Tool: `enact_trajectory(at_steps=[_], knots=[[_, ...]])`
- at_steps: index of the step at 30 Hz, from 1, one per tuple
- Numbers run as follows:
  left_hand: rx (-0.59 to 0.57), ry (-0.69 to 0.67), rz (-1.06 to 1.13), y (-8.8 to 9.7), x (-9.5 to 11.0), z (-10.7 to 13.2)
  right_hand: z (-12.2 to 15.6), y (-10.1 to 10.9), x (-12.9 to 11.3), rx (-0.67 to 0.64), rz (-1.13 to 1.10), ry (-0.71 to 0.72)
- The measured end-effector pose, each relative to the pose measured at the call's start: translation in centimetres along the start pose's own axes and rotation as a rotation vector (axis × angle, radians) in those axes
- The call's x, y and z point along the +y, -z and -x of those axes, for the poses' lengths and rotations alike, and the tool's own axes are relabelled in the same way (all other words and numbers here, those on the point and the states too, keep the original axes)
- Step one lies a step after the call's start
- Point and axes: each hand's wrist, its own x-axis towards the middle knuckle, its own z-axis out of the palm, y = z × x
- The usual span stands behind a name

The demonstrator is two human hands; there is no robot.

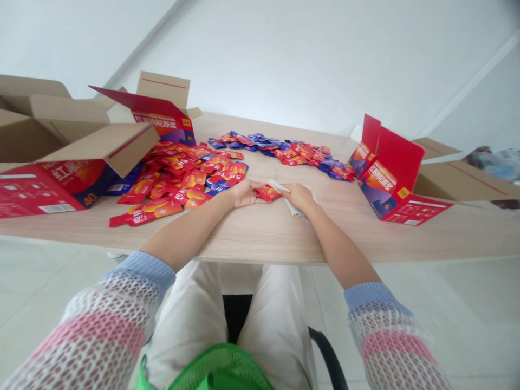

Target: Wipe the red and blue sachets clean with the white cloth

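At the bench (255,238), open cartons (60,187) stand far left, beside a pile of sachets (179,162). Next along, the left hand (244,193) pinches one end of a red sachet (267,193), which lies between the two hands, its long axis running roughly side to side. At its opposite end, equally close, the right hand (298,196) grips a pale cloth (293,208). An open red carton (392,187) stands far right.
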Motion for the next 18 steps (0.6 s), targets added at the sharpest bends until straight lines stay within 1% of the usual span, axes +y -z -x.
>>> enact_trajectory(at_steps=[4,7,10,12,14,16,18], knots=[[-0.059,0.005,-0.056,0.3,0.0,0.1,-0.4,-0.4,0.6,0.019,0.006,-0.089],[-0.069,0.023,-0.102,0.7,-0.1,-0.3,-0.6,-0.5,0.8,0.045,-0.007,-0.142],[-0.058,0.021,-0.086,1.0,-0.2,-0.6,-0.6,-0.5,1.6,0.075,-0.018,-0.210],[-0.030,0.012,-0.059,0.9,-0.2,-0.5,-0.5,-0.5,2.5,0.107,-0.020,-0.267],[0.020,0.001,-0.024,0.6,-0.2,-0.4,-0.3,-0.3,3.5,0.167,-0.047,-0.310],[0.072,-0.007,0.015,0.3,-0.2,-0.4,-0.1,0.0,4.3,0.240,-0.116,-0.312],[0.114,-0.003,0.044,0.0,-0.2,-0.4,0.0,0.4,4.4,0.305,-0.199,-0.267]])
